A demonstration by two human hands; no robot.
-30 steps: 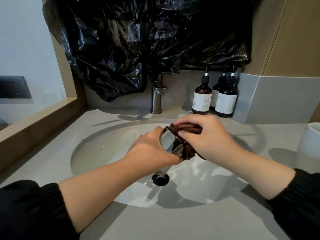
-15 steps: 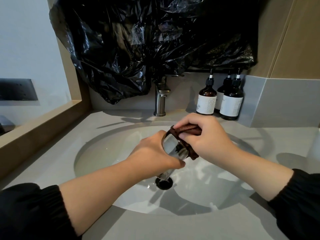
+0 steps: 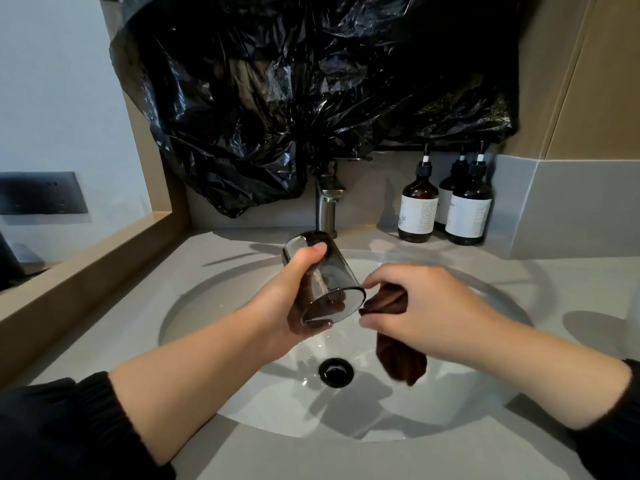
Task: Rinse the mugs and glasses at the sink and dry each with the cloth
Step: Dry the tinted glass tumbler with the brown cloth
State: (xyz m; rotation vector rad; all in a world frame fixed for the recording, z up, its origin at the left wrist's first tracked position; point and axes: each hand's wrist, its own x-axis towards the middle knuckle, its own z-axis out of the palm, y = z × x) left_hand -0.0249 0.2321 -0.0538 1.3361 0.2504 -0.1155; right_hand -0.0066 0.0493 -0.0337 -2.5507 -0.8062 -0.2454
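Two hands: both of yours are bare and held in the air over the sink (image 3: pixel 221 327), one on each side of the drain (image 3: pixel 336 373).
Left hand (image 3: pixel 294 306): it is up and left of the drain. Your fingers are curled round the glass (image 3: pixel 323 277), with the thumb lying along its side near the base and the other fingers showing through the wall from underneath.
Glass: a smoky clear tumbler, tilted above the drain. Its base points back toward the tap (image 3: pixel 327 209) and its open mouth faces you and the right. It touches nothing but your left hand.
Right hand (image 3: pixel 426 313): it is up and right of the drain. Your thumb and fingers are pinched on the cloth (image 3: pixel 398 362). Your forefinger reaches to the rim of the glass; whether it touches, you cannot tell from here.
Cloth: dark brown, bunched in your right hand just beside the mouth of the glass and outside it. Its loose end hangs down just right of the drain.
Sink: a white oval bowl set in a grey counter (image 3: pixel 346 459), with water drops near the drain.
Tap: brushed metal, straight behind the drain. Its top is hidden by the plastic bag (image 3: pixel 294 98).
Plastic bag: black and crumpled, hanging on the wall behind the drain.
Bottles (image 3: pixel 417 209): three dark pump bottles with white labels, close together, behind and right of the drain.
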